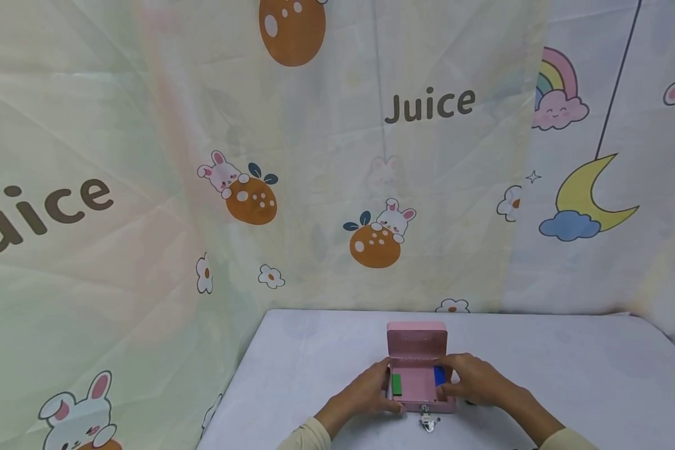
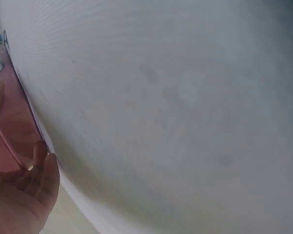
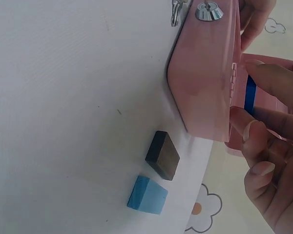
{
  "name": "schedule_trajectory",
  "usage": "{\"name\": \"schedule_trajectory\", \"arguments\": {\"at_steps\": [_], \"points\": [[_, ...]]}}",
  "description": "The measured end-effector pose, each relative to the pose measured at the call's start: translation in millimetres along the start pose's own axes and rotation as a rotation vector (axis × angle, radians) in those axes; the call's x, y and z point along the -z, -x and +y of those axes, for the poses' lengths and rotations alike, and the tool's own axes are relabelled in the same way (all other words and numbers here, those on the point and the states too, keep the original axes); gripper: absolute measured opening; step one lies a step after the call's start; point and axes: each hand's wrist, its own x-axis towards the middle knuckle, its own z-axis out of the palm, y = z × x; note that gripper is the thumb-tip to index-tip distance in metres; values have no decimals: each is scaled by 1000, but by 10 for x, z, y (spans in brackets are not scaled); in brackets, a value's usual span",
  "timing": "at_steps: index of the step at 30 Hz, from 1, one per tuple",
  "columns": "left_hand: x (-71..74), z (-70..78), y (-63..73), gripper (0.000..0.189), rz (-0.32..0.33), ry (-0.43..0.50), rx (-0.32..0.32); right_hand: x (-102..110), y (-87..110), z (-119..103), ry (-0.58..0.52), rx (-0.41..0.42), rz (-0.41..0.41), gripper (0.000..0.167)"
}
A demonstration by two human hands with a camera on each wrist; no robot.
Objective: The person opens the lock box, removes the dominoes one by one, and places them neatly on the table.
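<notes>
A pink metal cash box (image 1: 416, 343) stands on the table with its lid raised. My left hand (image 1: 367, 390) grips its left side, thumb by the front corner and fingers along the side wall. Inside, near the right wall, my right hand (image 1: 478, 378) pinches a blue block (image 1: 439, 375) between thumb and fingers; the block shows as a narrow strip (image 3: 250, 95) in the right wrist view. Against the left inner wall is a green block (image 1: 396, 384). Keys (image 1: 428, 424) hang from the lock on the front.
In the right wrist view, a dark block (image 3: 162, 157) and a light blue block (image 3: 147, 196) lie on the table beside the box. A white cloth (image 1: 304, 350) covers the table. Behind it hangs a printed curtain (image 1: 315, 125).
</notes>
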Motion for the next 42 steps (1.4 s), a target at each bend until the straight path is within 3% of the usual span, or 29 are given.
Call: {"name": "schedule_trajectory", "arguments": {"at_steps": [7, 22, 35, 42], "points": [[-15, -25, -2, 99, 5, -3, -7, 31, 23, 7, -13, 1, 9, 54], [-12, -7, 24, 99, 9, 12, 26, 106, 82, -13, -20, -74, 13, 56], [9, -7, 16, 99, 8, -20, 6, 145, 155, 131, -10, 31, -1, 54], [6, 5, 28, 101, 15, -47, 27, 155, 184, 169, -10, 27, -4, 50]]}}
